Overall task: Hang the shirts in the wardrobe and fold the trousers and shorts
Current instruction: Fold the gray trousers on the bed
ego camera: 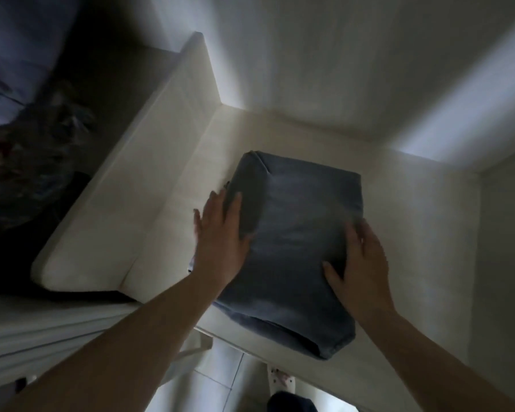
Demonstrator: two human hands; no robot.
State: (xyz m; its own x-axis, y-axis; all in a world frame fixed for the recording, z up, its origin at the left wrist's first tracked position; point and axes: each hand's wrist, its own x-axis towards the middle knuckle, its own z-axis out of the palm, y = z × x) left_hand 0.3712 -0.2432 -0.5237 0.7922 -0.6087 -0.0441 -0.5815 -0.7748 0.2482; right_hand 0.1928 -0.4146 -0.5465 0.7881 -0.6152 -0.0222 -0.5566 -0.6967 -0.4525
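A folded blue-grey pair of trousers (292, 242) lies as a thick rectangular bundle on a white wardrobe shelf (167, 203). Its near end hangs slightly over the shelf's front edge. My left hand (220, 233) lies flat against the bundle's left side, fingers straight and pointing away from me. My right hand (360, 263) rests on the bundle's right side with fingers extended along the cloth and the thumb on top. Neither hand curls round the fabric.
A white upright panel (125, 173) bounds the shelf on the left. Dark hanging clothes (27, 144) fill the compartment beyond it. The wardrobe's back wall (339, 69) and right wall (503, 233) close the shelf in. Tiled floor (220, 376) and a slippered foot (283, 379) show below.
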